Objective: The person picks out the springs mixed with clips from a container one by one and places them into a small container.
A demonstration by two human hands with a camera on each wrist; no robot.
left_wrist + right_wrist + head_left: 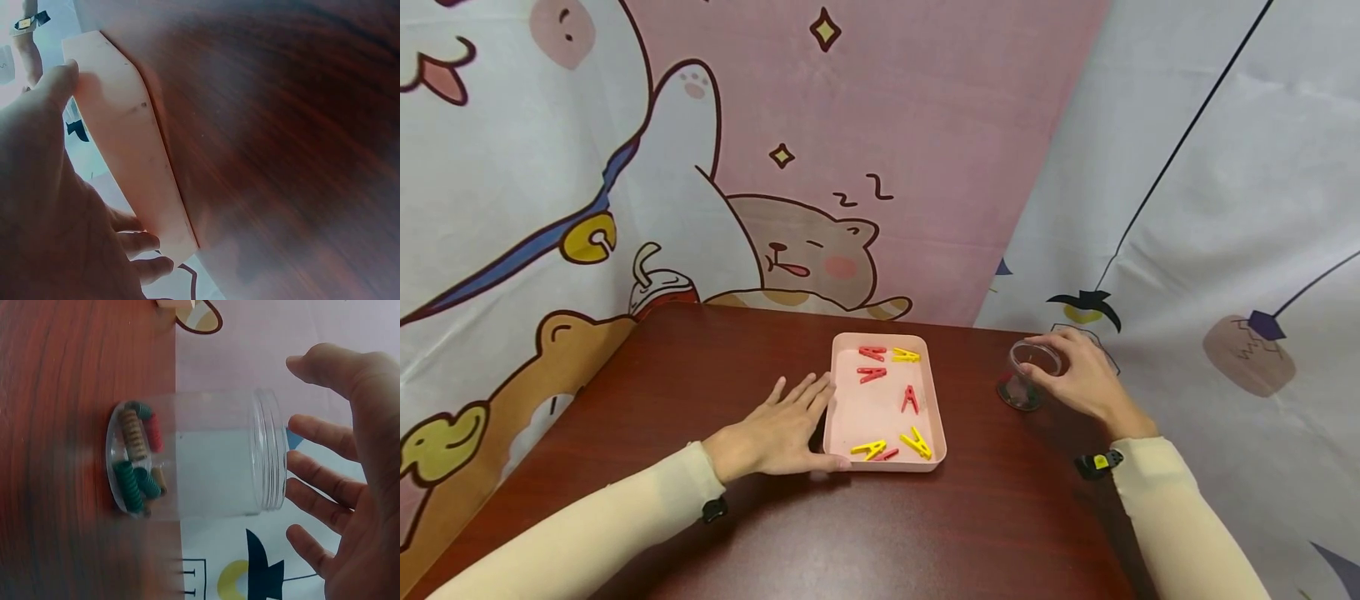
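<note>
My left hand rests against the left side of a pale pink tray, fingers spread and thumb at the near corner. In the left wrist view its fingertips touch the tray's wall. Several plastic clothespins lie scattered in the tray, including a red clothespin and a yellow clothespin. At the right, my right hand hovers around the mouth of a clear, lidless jar, thumb apart from the rim. Coil springs lie at the jar's bottom: green, tan and red.
The dark brown wooden table carries the tray in the middle and the jar near its right edge. A cartoon-printed cloth hangs behind the table and along both sides.
</note>
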